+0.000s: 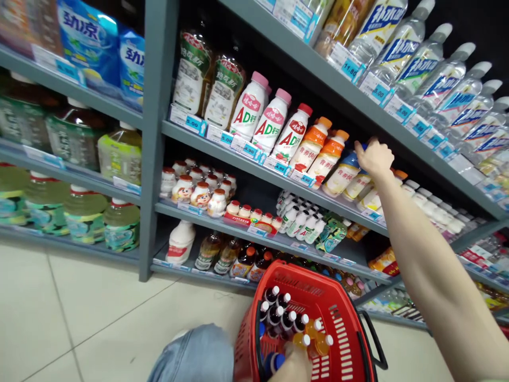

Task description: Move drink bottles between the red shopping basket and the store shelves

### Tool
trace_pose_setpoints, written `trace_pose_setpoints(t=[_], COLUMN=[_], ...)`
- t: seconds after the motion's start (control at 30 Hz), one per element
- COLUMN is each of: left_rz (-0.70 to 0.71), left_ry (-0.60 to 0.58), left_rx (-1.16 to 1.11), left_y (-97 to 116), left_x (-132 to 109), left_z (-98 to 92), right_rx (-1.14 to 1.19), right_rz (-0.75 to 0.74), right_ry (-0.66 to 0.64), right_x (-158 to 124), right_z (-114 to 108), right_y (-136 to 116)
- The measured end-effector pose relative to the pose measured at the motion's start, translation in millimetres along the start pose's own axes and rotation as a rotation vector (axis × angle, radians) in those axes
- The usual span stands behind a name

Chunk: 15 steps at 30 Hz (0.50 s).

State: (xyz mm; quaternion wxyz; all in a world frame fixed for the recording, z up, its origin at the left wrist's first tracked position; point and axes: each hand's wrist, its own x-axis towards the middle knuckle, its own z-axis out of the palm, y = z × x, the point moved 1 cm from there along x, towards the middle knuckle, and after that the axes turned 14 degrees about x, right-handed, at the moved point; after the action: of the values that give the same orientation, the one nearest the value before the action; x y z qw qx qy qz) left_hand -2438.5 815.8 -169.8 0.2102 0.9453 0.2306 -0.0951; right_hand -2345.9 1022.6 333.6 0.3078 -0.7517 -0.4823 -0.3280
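My right hand (376,157) reaches up to the middle shelf, its fingers closed around the blue cap of a milk drink bottle (350,175) with a pale body. Beside that bottle stand two orange-capped milk drink bottles (324,159) and several white AD bottles (291,130) with pink or red caps. Low in the view, my left hand (296,363) is down inside a red shopping basket (338,292). It lies against an orange drink bottle (301,340), near a blue-capped bottle (274,363); its fingers are hidden. Several dark bottles with white caps (287,321) fill the basket's far left part.
Above my right hand, a slanted shelf edge (330,74) carries price tags and water bottles (401,48). Small drink packs (201,193) line the shelf below. A grey upright post (153,143) divides the shelving. Tiled floor (99,297) and a denim-covered knee (199,353) lie left of the basket.
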Motion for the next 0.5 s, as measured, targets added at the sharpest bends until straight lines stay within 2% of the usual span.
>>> trace_pose_setpoints(t=[0.2, 0.37, 0.5], left_rz=[-0.008, -0.082, 0.018], left_ry=[-0.137, -0.135, -0.259], left_rx=[0.173, 0.281, 0.255], left_y=[-4, 0, -1], left_x=[0, -8, -24], left_z=[0.0, 1.1, -13.9], right_rx=[0.101, 0.203, 0.271], right_rz=[-0.012, -0.017, 0.015], right_ry=[0.003, 0.001, -0.023], right_x=[1, 6, 6], right_z=[13, 27, 29], right_y=[6, 3, 3])
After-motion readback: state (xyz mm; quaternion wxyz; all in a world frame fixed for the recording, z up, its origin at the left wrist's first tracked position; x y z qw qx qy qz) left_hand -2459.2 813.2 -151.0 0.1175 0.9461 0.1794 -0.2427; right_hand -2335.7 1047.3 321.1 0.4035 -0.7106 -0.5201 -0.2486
